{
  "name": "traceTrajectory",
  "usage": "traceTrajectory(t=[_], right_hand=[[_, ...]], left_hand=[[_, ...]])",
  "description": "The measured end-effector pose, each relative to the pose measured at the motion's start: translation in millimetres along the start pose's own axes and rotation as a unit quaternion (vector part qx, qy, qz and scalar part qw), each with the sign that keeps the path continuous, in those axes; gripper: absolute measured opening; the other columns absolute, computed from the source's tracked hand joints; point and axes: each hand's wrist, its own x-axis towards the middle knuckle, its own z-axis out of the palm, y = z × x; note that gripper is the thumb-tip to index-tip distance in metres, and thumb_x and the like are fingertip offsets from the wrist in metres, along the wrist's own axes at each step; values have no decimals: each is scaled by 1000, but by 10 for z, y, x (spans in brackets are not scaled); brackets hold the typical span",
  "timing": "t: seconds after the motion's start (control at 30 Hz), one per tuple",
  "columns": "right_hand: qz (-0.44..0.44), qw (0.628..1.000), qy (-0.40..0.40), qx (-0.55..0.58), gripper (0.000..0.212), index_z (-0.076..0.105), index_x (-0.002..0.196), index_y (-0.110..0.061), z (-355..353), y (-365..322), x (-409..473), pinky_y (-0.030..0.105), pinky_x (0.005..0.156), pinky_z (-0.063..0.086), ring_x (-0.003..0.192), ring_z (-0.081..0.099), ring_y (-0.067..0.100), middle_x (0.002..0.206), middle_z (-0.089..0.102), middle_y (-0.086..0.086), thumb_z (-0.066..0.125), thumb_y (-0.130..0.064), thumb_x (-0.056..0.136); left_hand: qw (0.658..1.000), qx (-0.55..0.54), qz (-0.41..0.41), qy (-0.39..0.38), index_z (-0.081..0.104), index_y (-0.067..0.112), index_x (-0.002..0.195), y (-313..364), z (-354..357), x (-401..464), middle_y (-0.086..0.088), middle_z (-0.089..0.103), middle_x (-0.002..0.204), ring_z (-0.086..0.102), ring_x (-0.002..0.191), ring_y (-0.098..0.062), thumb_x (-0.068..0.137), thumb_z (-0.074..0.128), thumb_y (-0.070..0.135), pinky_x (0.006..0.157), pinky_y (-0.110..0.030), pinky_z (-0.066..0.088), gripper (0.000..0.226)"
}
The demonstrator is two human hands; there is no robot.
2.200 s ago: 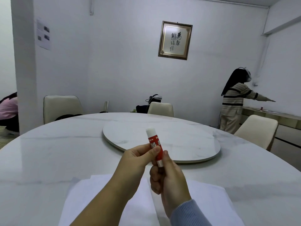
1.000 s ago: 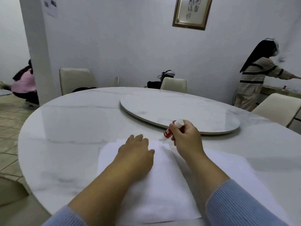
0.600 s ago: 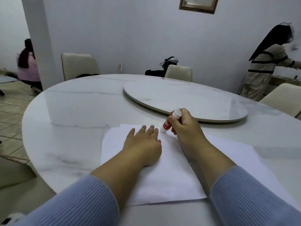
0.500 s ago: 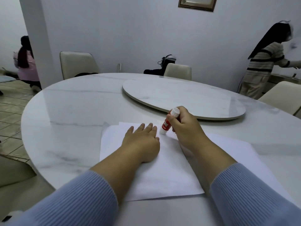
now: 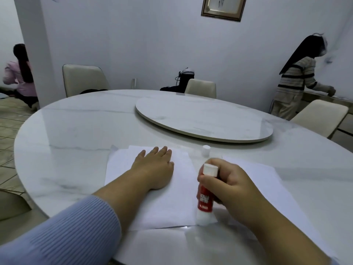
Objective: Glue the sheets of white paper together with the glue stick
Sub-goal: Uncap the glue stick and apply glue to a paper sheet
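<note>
Two white paper sheets lie side by side on the marble table: the left sheet (image 5: 172,203) and the right sheet (image 5: 267,180). My left hand (image 5: 154,165) rests flat on the left sheet, fingers spread. My right hand (image 5: 227,184) grips the red and white glue stick (image 5: 205,196), held upright. Its white lower end touches the left sheet near that sheet's near right corner. A small white cap (image 5: 206,150) stands on the table beyond the sheets.
A round marble turntable (image 5: 200,119) sits in the middle of the table (image 5: 76,142). Cream chairs (image 5: 82,79) stand around it. A person in a striped top (image 5: 294,81) stands at the right; another in pink (image 5: 21,79) crouches at the far left.
My right hand has drawn the glue stick from the far edge of the left sheet to its near right corner. My left hand stays flat on the sheet.
</note>
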Motion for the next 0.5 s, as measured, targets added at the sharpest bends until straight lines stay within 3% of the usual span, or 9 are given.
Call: traceTrajectory(t=[0.07, 0.2, 0.3, 0.4, 0.5], right_hand=[[23, 992, 64, 104, 8, 60, 68, -16, -60, 37, 8, 29, 56, 41, 63, 50, 23, 65, 54, 10, 58, -21, 74], [17, 940, 247, 235, 18, 54, 72, -13, -209, 81, 137, 30, 51, 31, 66, 40, 28, 74, 49, 19, 52, -12, 89], [25, 930, 286, 230, 16, 51, 76, -13, -242, 127, 171, 20, 42, 34, 67, 38, 27, 82, 48, 21, 52, -14, 91], [29, 926, 302, 225, 15, 51, 77, -12, -250, 120, 157, 15, 40, 37, 58, 38, 17, 79, 49, 18, 52, -15, 92], [25, 924, 326, 198, 21, 51, 71, -15, -248, 127, 165, 21, 47, 39, 57, 41, 16, 69, 51, 9, 54, -18, 91]], left_hand=[[1000, 2, 6, -7, 2, 20, 151, 17, -36, -18, 5, -5, 161, -5, 148, -15, 99, 14, 36, 120, -43, -2, 56], [993, 32, 86, -76, 9, 28, 150, 43, -232, -38, 6, -8, 160, -12, 147, -18, 100, 25, 33, 119, -48, -5, 52], [992, 47, 100, -61, 14, 35, 148, 91, -318, -45, 2, -14, 160, -16, 146, -23, 99, 34, 31, 118, -48, -1, 54], [999, 29, 21, -26, 17, 20, 148, 183, -200, -119, -9, 6, 160, 2, 146, -30, 96, 31, 45, 118, -50, 10, 59], [996, 47, 21, -79, 8, 27, 150, 224, -124, -207, -5, -7, 161, -9, 147, -28, 97, 26, 47, 118, -50, -1, 59]])
